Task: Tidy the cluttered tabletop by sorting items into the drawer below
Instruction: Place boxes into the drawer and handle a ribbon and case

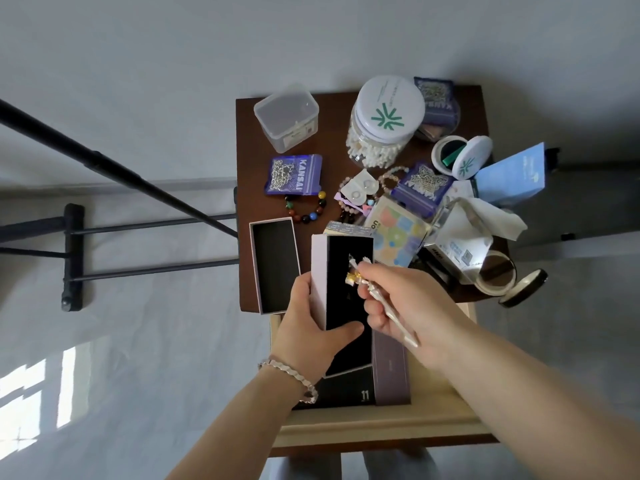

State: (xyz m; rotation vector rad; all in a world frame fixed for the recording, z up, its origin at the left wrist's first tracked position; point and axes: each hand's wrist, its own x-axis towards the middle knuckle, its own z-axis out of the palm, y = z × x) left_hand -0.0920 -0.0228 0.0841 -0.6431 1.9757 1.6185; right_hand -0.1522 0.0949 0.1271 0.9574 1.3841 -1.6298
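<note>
My left hand [311,323] grips a pale lilac box with a black lining [343,282], held above the open drawer [381,422]. My right hand [408,306] pinches a white ornamental hairpin with a gold charm [367,282] right over the box's black inside. The box's lid [273,263], also black inside, lies open side up at the front left of the brown tabletop [249,140]. Inside the drawer lie a black box marked 11 [349,393] and a mauve box [391,368], both partly hidden by my hands.
On the tabletop stand a clear plastic tub [287,116], a cotton-swab jar with a white lid [384,119], purple chain packets [294,174], bead bracelets [306,209], a pastel box [398,233], a blue box [512,174], tissue [485,216] and tape rolls [498,275]. A black rack [72,254] stands left.
</note>
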